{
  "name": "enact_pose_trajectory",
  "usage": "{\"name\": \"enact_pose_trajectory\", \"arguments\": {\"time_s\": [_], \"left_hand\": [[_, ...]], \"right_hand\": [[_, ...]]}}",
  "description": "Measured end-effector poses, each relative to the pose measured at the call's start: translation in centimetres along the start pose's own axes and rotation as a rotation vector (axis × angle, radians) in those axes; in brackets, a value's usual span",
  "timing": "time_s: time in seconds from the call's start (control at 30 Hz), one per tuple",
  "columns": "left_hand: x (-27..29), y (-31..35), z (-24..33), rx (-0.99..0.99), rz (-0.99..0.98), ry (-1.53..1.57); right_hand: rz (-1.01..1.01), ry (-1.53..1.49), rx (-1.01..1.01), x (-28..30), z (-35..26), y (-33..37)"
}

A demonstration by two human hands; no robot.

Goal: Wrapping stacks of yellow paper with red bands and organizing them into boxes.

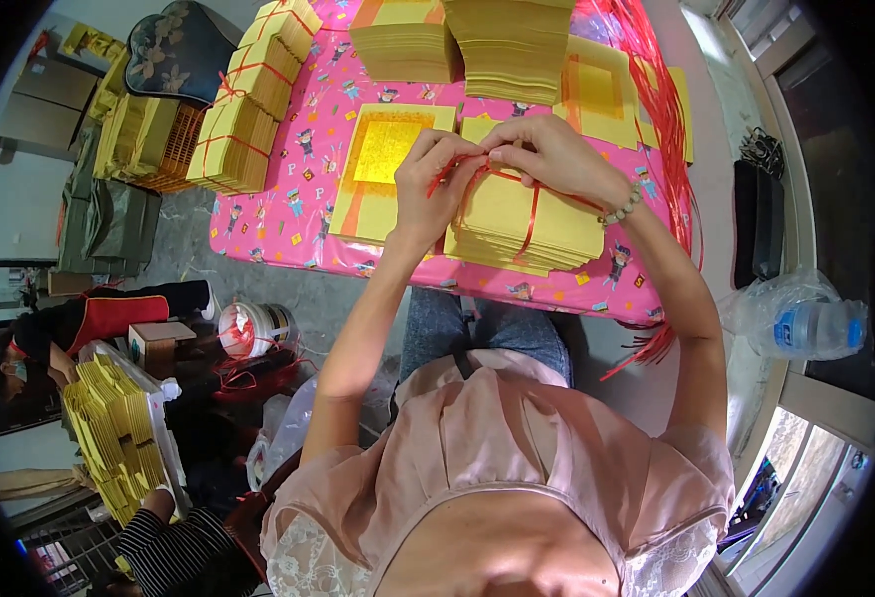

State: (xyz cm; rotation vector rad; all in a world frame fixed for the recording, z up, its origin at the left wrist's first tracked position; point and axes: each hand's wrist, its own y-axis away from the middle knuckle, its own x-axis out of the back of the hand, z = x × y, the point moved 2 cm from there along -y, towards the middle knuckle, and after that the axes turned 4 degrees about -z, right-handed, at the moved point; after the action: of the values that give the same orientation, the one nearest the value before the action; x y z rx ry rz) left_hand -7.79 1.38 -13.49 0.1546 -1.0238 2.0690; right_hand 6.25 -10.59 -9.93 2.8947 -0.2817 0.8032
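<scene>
A thick stack of yellow paper (pixel 569 227) lies near the table's front edge, with red plastic ribbon (pixel 530 221) running across it. Over its upper left part, my left hand (pixel 432 181) pinches the ribbon between thumb and fingers. My right hand (pixel 555 157), a beaded bracelet on its wrist, has its fingertips closed on the same ribbon, close to the left fingertips. Whether a knot is formed there is too small to tell. Beside the left hand lies a flat pile of yellow sheets with a shiny gold square (pixel 386 151).
Pink patterned cloth (pixel 298 239) covers the table. Tall yellow paper stacks (pixel 507 55) stand at the back, tied bundles (pixel 233 149) at the left. Loose red ribbons (pixel 661 129) hang over the right edge. A bagged water bottle (pixel 818 326) is at right. Lower left, another person handles paper bundles (pixel 114 433).
</scene>
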Motion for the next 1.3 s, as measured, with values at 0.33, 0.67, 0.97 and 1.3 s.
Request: {"name": "enact_pose_trajectory", "arguments": {"time_s": [0.33,0.67,0.97,1.3], "left_hand": [[0.0,0.4,-0.3,0.022,0.028,-0.003],[0.4,3.6,-0.9,0.181,0.095,0.141],[0.2,5.1,-1.1,0.388,0.103,0.295],[-2.3,8.9,-0.4,0.515,0.187,0.732]], "right_hand": [[0.068,0.122,0.319,-0.4,1.5,-0.5],[0.240,0.233,0.258,-0.6,2.0,-0.1],[0.258,0.245,0.140,-0.5,2.1,0.0],[0.543,0.512,0.257,1.7,3.1,2.0]]}}
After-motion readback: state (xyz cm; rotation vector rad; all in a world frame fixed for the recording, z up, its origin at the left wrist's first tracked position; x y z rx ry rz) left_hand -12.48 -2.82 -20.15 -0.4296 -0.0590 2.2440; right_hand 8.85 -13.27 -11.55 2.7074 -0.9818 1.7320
